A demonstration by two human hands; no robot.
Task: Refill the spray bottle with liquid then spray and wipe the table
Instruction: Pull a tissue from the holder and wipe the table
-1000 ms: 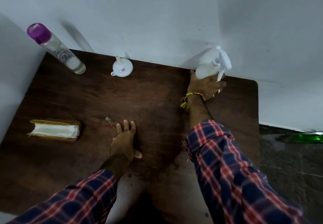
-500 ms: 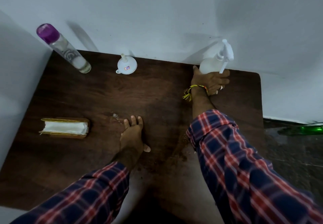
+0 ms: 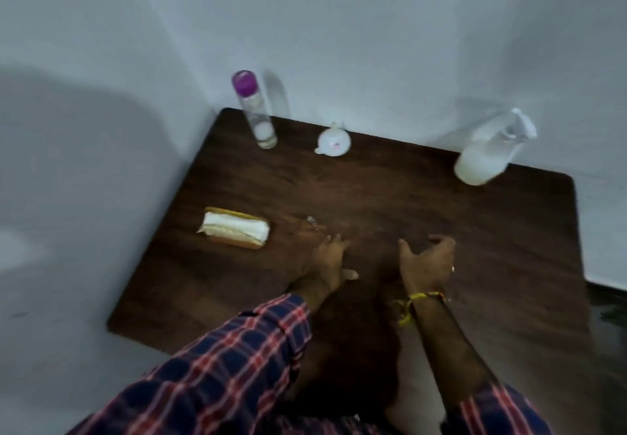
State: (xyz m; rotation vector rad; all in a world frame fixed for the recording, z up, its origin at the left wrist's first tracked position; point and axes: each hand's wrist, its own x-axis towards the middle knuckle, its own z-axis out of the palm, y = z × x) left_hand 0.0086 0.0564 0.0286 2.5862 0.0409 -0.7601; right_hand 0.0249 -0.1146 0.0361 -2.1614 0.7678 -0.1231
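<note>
The spray bottle [image 3: 481,159] stands alone at the desk's [image 3: 509,231] far right corner; both hands hold nothing, left hand [image 3: 327,260] flat, right hand [image 3: 427,261] loosely curled; wiping seems next, needing the cloth [image 3: 235,232] left of the hands.

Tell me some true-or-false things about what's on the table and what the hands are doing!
1. The right hand holds the spray bottle. False: the bottle stands alone at the table's far right corner, and the hand holds nothing.
2. The funnel sits upside down, spout up. True.
3. The clear bottle has a green cap. False: it is purple.
4. The left hand lies flat on the table. True.
5. The folded cloth lies left of the left hand. True.
</note>
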